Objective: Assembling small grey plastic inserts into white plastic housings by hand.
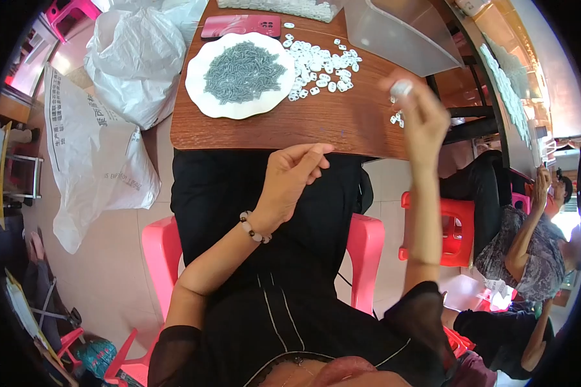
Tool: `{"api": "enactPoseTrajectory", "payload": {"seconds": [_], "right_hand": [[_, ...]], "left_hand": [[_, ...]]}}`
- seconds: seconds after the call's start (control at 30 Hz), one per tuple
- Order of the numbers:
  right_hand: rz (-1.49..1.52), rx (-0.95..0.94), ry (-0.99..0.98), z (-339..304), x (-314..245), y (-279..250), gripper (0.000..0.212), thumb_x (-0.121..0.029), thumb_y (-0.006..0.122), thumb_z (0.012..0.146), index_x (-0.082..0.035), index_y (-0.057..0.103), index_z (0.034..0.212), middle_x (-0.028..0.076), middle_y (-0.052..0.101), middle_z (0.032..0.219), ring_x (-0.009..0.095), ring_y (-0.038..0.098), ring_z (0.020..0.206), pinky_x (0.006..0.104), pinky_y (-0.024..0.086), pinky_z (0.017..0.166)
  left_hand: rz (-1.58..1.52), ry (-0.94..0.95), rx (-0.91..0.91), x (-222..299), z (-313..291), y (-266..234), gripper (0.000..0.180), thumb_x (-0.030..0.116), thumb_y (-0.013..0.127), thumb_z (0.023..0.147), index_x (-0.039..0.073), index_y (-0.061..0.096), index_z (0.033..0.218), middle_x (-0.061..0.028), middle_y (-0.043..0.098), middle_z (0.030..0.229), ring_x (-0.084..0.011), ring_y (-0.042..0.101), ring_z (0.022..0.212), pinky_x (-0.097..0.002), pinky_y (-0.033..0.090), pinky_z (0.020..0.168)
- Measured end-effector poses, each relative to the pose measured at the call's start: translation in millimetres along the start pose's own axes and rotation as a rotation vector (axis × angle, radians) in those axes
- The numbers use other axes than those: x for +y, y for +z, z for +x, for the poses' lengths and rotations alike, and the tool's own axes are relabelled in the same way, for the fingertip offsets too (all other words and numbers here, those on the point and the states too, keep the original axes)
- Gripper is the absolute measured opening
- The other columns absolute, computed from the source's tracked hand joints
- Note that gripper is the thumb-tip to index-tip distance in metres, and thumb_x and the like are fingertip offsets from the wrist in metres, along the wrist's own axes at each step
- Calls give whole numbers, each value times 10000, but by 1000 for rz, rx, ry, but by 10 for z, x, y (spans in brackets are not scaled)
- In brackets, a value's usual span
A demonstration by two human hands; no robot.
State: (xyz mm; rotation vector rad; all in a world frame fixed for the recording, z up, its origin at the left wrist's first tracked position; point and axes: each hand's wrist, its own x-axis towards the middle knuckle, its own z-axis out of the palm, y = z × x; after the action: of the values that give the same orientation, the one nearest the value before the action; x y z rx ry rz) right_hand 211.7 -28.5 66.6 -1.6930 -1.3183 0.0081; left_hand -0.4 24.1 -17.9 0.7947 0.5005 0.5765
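Note:
My left hand (292, 175) is just in front of the wooden table's (252, 134) near edge. Its thumb and fingers are pinched together, and whatever may be between them is too small to see. My right hand (425, 116) is over the table's right side, smeared by motion, with a small white plastic piece (401, 88) at its fingertips. A white scalloped plate (197, 97) holds a heap of small grey rod-like pieces (244, 72). Beside it lies a loose spread of small white pieces with holes (317, 59). A few more white pieces (397, 119) lie beneath my right hand.
A pink phone (241, 26) lies behind the plate. A translucent bin (400, 39) stands at the back right, and a tray of clear pieces (277, 6) at the back. White sacks (135, 61) stand on the left floor. Other people sit at a table on the right, near a red stool (455, 226).

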Motion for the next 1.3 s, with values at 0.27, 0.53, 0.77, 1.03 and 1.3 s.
{"api": "enactPoseTrajectory", "payload": {"seconds": [0.27,0.53,0.77,1.03,1.3], "right_hand": [[-849,162,8,2045,1419,-1085,376,-420,620,844,-121,705,1055,69,705,829,191,662,743,328,503,722],[-720,152,9,1730,1377,-738,377,-479,586,863,-162,724,1014,88,701,811,266,681,783,367,509,733],[-239,-53,-159,538,843,130,166,-242,669,856,-86,700,905,96,660,733,203,609,631,312,472,597],[-386,-234,-90,168,780,536,209,-187,679,822,-75,695,998,82,636,808,269,558,837,381,472,739],[-340,-246,-78,125,824,551,218,-190,703,805,-68,713,986,84,635,814,268,557,808,376,472,723]], "left_hand": [[-13,-40,-7,-93,32,-11,243,192,580,943,-12,691,1016,19,601,736,-20,472,620,-167,370,559],[7,-81,52,-37,46,-159,216,169,579,930,-10,698,954,27,587,696,-22,470,610,-174,364,554],[29,-137,64,-68,55,-122,219,173,574,931,-9,696,930,32,582,689,-19,474,606,-172,365,554],[97,-136,48,-92,33,-128,225,192,579,944,-1,694,953,37,584,704,-11,481,623,-152,371,563],[175,-81,57,-29,39,-115,228,190,573,947,-3,688,983,34,592,729,-15,480,627,-159,376,573]]}}
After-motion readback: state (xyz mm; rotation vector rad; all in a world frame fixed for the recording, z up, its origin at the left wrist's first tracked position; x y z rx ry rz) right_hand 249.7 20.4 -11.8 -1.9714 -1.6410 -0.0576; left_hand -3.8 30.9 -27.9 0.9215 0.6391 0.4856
